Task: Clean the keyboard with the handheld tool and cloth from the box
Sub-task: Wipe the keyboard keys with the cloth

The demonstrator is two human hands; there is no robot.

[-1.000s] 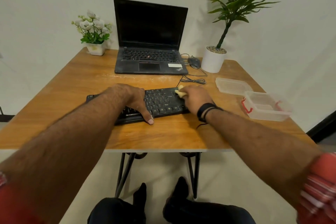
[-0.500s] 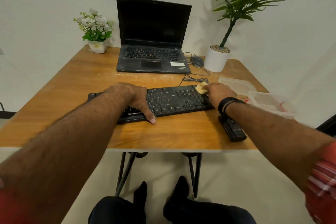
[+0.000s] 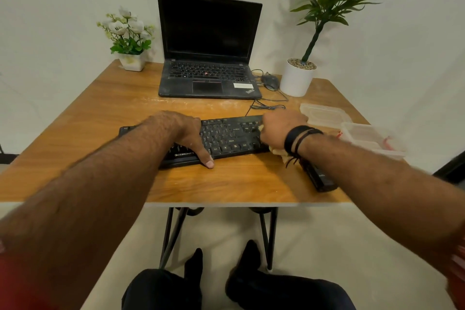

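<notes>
The black keyboard (image 3: pixel 226 137) lies across the middle of the wooden table (image 3: pixel 83 118), straight ahead of me at twelve o'clock, its long side facing me. My left hand (image 3: pixel 187 133) rests flat on its left half, fingers relaxed over the keys and thumb stretched down past the front edge, gripping nothing. My right hand (image 3: pixel 280 129) sits on the keyboard's right end at about one o'clock, fingers curled around the pale yellow cloth (image 3: pixel 278 151), which shows a little at the fingers and bunches out under my wrist at the keyboard's near right corner. Just beyond that, toward four o'clock from the keyboard, the dark handheld tool (image 3: pixel 319 177) lies on the table, partly hidden under my right forearm. Further right, at two o'clock, the clear plastic box (image 3: pixel 372 138) stands open with its lid (image 3: pixel 323 113) lying beside it. Behind the keyboard sits an open laptop (image 3: pixel 208 58), with a mouse (image 3: pixel 270 82) and a tall potted plant (image 3: pixel 299 78) to its right and a small flower pot (image 3: pixel 130 58) at eleven o'clock.
</notes>
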